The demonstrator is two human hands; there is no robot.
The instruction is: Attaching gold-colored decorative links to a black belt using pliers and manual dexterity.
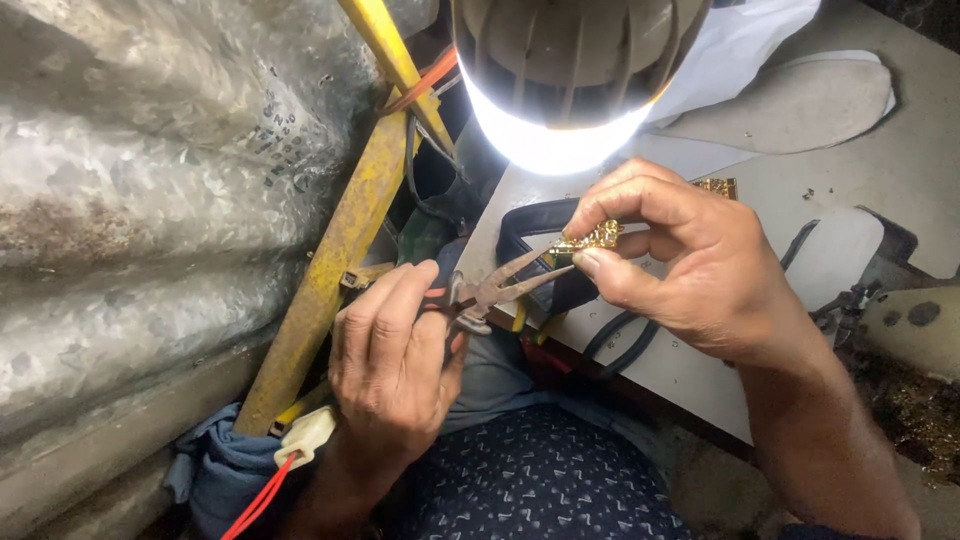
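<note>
Head view, bench work under a lamp. The left hand (392, 352) is closing around the handles of a pair of needle-nose pliers (497, 288), whose tips are pointing toward two o'clock and standing slightly parted. The right hand (675, 265) is pinching a small gold-coloured ornament (590, 240) between thumb and forefinger, fingers narrow and closed on the piece.

Doing the step well, as judged from this view: the plier tips are best being brought onto only the edge or link that needs bending, with the squeeze light enough not to mark the thin metal. The right hand is likely steadier if its heel is resting on the bench edge (640, 375), and the piece is best kept inside the bright pool under the lamp (565, 70), which is hanging at twelve o'clock from the work.

Position of the ornament: it is sitting at the pinching fingertips (597, 262), projecting toward nine o'clock from them, and lying just beyond the plier tips at their two o'clock side. Whether the tips are touching it cannot be told. A second gold piece (722, 186) is lying on the bench at one o'clock from the right hand. A yellow metal strut (340, 250) is running up at the ten o'clock side of the left hand.
</note>
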